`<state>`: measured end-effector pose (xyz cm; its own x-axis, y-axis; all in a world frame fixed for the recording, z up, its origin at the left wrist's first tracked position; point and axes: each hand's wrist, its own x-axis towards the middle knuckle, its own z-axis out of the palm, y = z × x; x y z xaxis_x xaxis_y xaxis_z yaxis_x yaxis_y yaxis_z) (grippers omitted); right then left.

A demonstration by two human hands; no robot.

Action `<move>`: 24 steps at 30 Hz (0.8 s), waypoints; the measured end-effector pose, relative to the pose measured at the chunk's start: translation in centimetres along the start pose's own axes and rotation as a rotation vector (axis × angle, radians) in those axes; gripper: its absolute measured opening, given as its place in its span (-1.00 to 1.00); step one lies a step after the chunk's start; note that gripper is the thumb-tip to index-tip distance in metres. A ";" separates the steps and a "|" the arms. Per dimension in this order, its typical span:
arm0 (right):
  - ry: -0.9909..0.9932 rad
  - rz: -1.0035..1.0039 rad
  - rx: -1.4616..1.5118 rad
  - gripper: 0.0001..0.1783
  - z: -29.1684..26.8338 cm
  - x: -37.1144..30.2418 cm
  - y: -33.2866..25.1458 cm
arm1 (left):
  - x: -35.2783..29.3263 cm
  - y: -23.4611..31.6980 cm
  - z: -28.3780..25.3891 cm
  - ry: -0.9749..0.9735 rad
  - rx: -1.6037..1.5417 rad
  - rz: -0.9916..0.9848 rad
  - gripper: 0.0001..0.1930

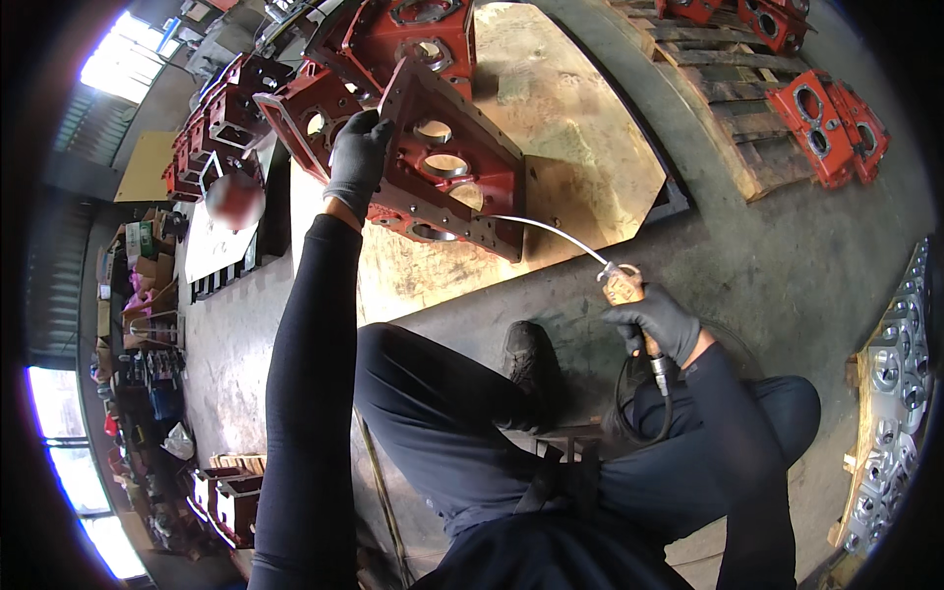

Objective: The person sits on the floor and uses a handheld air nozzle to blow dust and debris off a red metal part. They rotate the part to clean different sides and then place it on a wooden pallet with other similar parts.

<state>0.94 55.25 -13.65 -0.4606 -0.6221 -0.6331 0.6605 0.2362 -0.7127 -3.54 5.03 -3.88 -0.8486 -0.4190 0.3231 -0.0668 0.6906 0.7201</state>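
My left hand (pixel 359 157), in a dark grey glove, is closed round the upper edge of a red cast-metal housing (pixel 500 185). The housing has several round holes and stands tilted on a wooden sheet (pixel 580 128). In my gloved right hand (pixel 664 323) is an air blow gun (pixel 621 285), fingers wrapped about its handle. Its long curved nozzle (pixel 551 229) reaches to the lower edge of the housing, where the tip is hard to make out. A black hose (pixel 669 408) hangs from the gun's lower end.
Behind the housing stands another red casting (pixel 428 44). More red castings (pixel 821 128) lie by a slatted wooden pallet (pixel 718 93) at far right. Grey metal castings (pixel 890 383) sit at the right edge. Several red housings (pixel 211 128) and cluttered shelving (pixel 147 295) line the left.
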 end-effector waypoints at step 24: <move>-0.009 0.035 -0.033 -0.82 -1.0 3.0 3.2 | -0.3 1.4 -0.4 -0.049 0.006 -0.033 -0.62</move>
<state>1.08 54.91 -18.15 -0.4321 -0.6195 -0.6553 0.6563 0.2824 -0.6997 -3.14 5.92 -2.69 -0.8704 -0.4128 0.2685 -0.0986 0.6804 0.7262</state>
